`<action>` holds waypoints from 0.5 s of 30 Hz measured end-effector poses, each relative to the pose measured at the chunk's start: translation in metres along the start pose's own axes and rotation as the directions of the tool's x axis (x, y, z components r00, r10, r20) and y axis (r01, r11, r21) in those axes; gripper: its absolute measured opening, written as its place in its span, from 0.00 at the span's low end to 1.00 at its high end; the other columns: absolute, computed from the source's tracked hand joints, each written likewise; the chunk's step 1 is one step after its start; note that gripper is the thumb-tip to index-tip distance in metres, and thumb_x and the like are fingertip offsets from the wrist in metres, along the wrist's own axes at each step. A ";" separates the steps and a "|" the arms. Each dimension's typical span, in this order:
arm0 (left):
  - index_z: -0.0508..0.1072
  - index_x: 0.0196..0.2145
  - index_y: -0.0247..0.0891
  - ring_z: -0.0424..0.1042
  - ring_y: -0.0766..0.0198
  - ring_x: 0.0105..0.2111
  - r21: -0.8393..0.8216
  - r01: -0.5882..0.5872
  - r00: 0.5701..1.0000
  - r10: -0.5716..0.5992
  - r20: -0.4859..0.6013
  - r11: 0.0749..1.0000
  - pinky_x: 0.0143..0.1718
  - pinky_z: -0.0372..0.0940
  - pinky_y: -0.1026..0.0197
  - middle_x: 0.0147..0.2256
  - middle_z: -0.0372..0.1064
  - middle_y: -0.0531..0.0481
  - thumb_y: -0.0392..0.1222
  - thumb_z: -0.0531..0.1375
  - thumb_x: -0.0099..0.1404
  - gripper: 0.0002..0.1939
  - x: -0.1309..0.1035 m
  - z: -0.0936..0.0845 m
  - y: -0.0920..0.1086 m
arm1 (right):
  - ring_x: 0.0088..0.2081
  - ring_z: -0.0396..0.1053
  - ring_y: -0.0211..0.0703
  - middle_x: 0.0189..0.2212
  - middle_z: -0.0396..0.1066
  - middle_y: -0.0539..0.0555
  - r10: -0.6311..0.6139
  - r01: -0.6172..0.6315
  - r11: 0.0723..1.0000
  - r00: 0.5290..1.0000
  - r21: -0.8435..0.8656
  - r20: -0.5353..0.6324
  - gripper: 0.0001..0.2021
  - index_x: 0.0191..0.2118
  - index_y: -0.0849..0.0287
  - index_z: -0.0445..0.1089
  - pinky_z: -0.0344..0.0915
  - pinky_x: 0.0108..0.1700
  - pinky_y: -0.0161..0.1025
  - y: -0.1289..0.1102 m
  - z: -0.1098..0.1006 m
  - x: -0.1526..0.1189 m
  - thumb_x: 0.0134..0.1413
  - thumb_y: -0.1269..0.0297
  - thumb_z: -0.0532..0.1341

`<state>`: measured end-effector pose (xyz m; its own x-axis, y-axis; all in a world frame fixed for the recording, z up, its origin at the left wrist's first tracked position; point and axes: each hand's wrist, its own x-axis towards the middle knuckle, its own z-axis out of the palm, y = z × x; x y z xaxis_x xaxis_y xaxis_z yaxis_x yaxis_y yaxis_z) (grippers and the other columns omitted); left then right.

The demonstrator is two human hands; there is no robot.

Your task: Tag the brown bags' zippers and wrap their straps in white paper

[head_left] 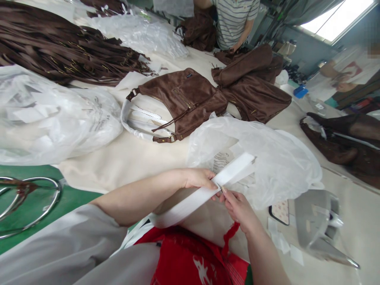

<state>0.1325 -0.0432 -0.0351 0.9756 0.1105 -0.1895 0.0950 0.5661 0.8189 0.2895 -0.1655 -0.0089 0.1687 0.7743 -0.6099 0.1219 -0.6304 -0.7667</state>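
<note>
A long white strip [187, 206] runs diagonally from my lap up over the table's near edge. My left hand [203, 179] is closed on its middle from the left. On the right, the fingers of my right hand [233, 200] are pinched together at the strip's edge, close to the left fingertips; what they hold is too small to make out. Just behind the hands lies a clear plastic bag [267, 154] with papers in it. Farther back is a brown handbag [196, 95], its strap [126, 118] wrapped in white.
Brown straps [65, 47] are piled at the back left, near another plastic bag [53, 114]. More brown bags [252, 91] lie behind. A phone [280, 211] and a grey tape dispenser [316, 221] sit at the right. A person in a striped shirt [234, 23] stands across the table.
</note>
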 end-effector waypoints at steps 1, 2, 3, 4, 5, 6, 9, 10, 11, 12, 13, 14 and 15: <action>0.76 0.32 0.32 0.72 0.65 0.29 -0.003 -0.001 1.000 0.001 0.014 1.000 0.36 0.68 0.62 0.31 0.74 0.48 0.51 0.70 0.50 0.18 0.001 -0.001 -0.001 | 0.12 0.37 0.27 0.10 0.43 0.38 0.006 -0.006 1.000 1.000 0.004 -0.001 0.28 0.24 0.58 0.64 0.34 0.14 0.31 0.000 0.000 0.000 0.45 0.34 0.59; 0.76 0.32 0.32 0.73 0.64 0.29 -0.007 0.001 1.000 -0.001 0.023 1.000 0.36 0.68 0.62 0.31 0.75 0.48 0.51 0.70 0.50 0.19 0.002 -0.002 -0.003 | 0.12 0.37 0.27 0.10 0.43 0.38 0.012 -0.012 1.000 1.000 0.006 -0.001 0.28 0.24 0.58 0.64 0.34 0.14 0.31 0.001 0.000 0.001 0.45 0.33 0.59; 0.76 0.33 0.32 0.73 0.64 0.29 -0.012 0.006 1.000 -0.006 0.023 1.000 0.37 0.69 0.61 0.32 0.75 0.47 0.51 0.71 0.49 0.20 0.003 -0.003 -0.004 | 0.12 0.37 0.27 0.10 0.43 0.38 0.017 -0.018 1.000 1.000 0.007 0.003 0.28 0.24 0.58 0.64 0.34 0.14 0.31 0.002 0.000 0.001 0.45 0.33 0.58; 0.76 0.33 0.32 0.73 0.63 0.29 -0.018 0.015 1.000 -0.014 0.016 1.000 0.37 0.69 0.60 0.32 0.75 0.47 0.50 0.71 0.48 0.20 0.003 -0.005 -0.005 | 0.12 0.38 0.27 0.10 0.43 0.39 0.019 -0.019 1.000 1.000 0.006 0.009 0.28 0.24 0.58 0.64 0.34 0.14 0.31 0.003 -0.001 0.002 0.46 0.33 0.58; 0.76 0.34 0.32 0.74 0.63 0.28 -0.025 0.024 1.000 -0.024 0.006 0.999 0.37 0.70 0.59 0.32 0.76 0.47 0.50 0.71 0.47 0.21 0.004 -0.005 -0.006 | 0.12 0.38 0.27 0.10 0.44 0.39 0.018 -0.018 1.000 1.000 0.003 0.015 0.28 0.24 0.58 0.64 0.34 0.14 0.31 0.004 -0.002 0.002 0.46 0.33 0.58; 0.76 0.34 0.32 0.74 0.62 0.28 -0.030 0.032 0.999 -0.032 -0.004 0.999 0.37 0.70 0.59 0.32 0.76 0.46 0.50 0.72 0.47 0.22 0.004 -0.006 -0.007 | 0.12 0.38 0.27 0.10 0.44 0.39 0.012 -0.012 1.000 1.000 -0.003 0.020 0.28 0.24 0.58 0.64 0.34 0.14 0.31 0.005 -0.002 0.002 0.47 0.33 0.57; 0.75 0.36 0.32 0.74 0.62 0.28 -0.027 0.045 0.999 -0.045 -0.014 0.999 0.37 0.70 0.59 0.33 0.76 0.46 0.50 0.71 0.47 0.22 0.003 -0.006 -0.008 | 0.12 0.38 0.27 0.10 0.43 0.39 -0.008 0.009 0.999 1.000 -0.030 0.026 0.28 0.24 0.58 0.64 0.35 0.14 0.31 0.005 -0.004 0.001 0.48 0.34 0.56; 0.75 0.36 0.32 0.75 0.62 0.29 -0.022 0.045 0.999 -0.045 -0.014 0.999 0.36 0.70 0.60 0.34 0.76 0.45 0.50 0.71 0.48 0.22 0.003 -0.006 -0.007 | 0.12 0.38 0.27 0.10 0.43 0.39 -0.012 0.013 0.999 1.000 -0.037 0.028 0.28 0.24 0.58 0.64 0.35 0.15 0.31 0.005 -0.004 0.001 0.48 0.34 0.57; 0.75 0.36 0.32 0.75 0.62 0.29 -0.018 0.044 0.999 -0.045 -0.017 0.999 0.36 0.70 0.60 0.34 0.76 0.45 0.50 0.71 0.48 0.22 0.003 -0.006 -0.007 | 0.12 0.38 0.27 0.10 0.43 0.39 -0.014 0.015 0.999 0.999 -0.040 0.029 0.27 0.24 0.58 0.65 0.35 0.15 0.31 0.004 -0.004 0.000 0.49 0.34 0.57; 0.75 0.36 0.32 0.75 0.62 0.29 -0.018 0.043 0.999 -0.043 -0.026 0.999 0.35 0.70 0.60 0.34 0.76 0.45 0.50 0.71 0.49 0.22 0.002 -0.005 -0.007 | 0.12 0.38 0.27 0.10 0.43 0.39 -0.013 0.014 0.999 1.000 -0.038 0.027 0.27 0.24 0.58 0.65 0.35 0.15 0.31 0.002 -0.004 -0.001 0.48 0.34 0.57; 0.75 0.36 0.32 0.75 0.62 0.28 -0.020 0.040 0.998 -0.041 -0.036 0.999 0.34 0.70 0.60 0.34 0.76 0.45 0.49 0.70 0.49 0.21 0.002 -0.005 -0.006 | 0.13 0.38 0.27 0.10 0.42 0.39 -0.011 0.011 1.000 1.000 -0.028 0.021 0.27 0.24 0.58 0.65 0.35 0.15 0.31 0.001 -0.004 -0.001 0.48 0.34 0.57; 0.75 0.36 0.32 0.75 0.62 0.29 -0.023 0.037 0.999 -0.038 -0.039 0.999 0.34 0.70 0.60 0.34 0.76 0.45 0.49 0.70 0.50 0.21 0.001 -0.005 -0.006 | 0.13 0.37 0.27 0.11 0.42 0.39 -0.007 0.007 1.000 1.000 -0.011 0.011 0.27 0.24 0.58 0.64 0.35 0.14 0.31 0.000 -0.003 -0.002 0.48 0.34 0.58; 0.75 0.36 0.32 0.75 0.62 0.29 -0.024 0.034 0.999 -0.035 -0.028 0.999 0.34 0.70 0.61 0.35 0.76 0.45 0.49 0.70 0.51 0.20 0.001 -0.005 -0.005 | 0.13 0.37 0.27 0.11 0.42 0.39 -0.001 0.001 1.000 1.000 0.009 -0.001 0.28 0.24 0.58 0.64 0.35 0.14 0.31 -0.001 -0.003 -0.002 0.47 0.34 0.58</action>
<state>0.1320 -0.0420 -0.0417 0.9658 0.1134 -0.2330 0.1234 0.5893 0.7984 0.2916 -0.1665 -0.0061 0.1700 0.7752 -0.6084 0.1138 -0.6287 -0.7692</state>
